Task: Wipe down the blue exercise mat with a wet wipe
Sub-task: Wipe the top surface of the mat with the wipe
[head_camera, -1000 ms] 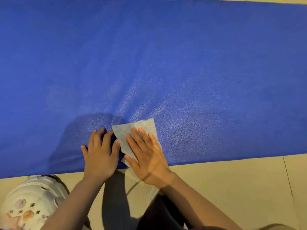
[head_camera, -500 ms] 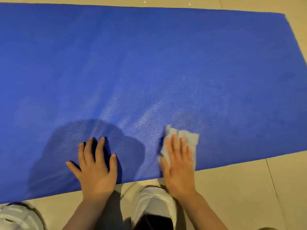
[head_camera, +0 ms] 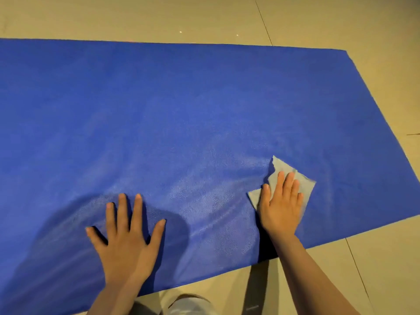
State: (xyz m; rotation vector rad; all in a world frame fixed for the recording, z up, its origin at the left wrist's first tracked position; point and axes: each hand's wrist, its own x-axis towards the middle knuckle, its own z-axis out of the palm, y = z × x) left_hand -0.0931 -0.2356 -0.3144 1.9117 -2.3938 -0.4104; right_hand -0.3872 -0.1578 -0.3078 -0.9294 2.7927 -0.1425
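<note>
Near edge of the mat: both hands lay flat on it.
Mat: blue, spread on the tiled floor, right end in view.
Wipe: pale, flat near the mat's near right corner, under the right hand.
Right hand: fingers straight and close together, pressed on the wipe.
Left hand: fingers spread, palm down on bare mat, well apart from the wipe.
Wet streaks: shone between the hands.

left hand: laid flat, palm down — fingers straight and spread wide, thumb held out to the side.
right hand: laid flat, palm down — fingers straight and kept close together.
forearms: both are extended forward from the bottom edge, the right one angled inward.
</note>
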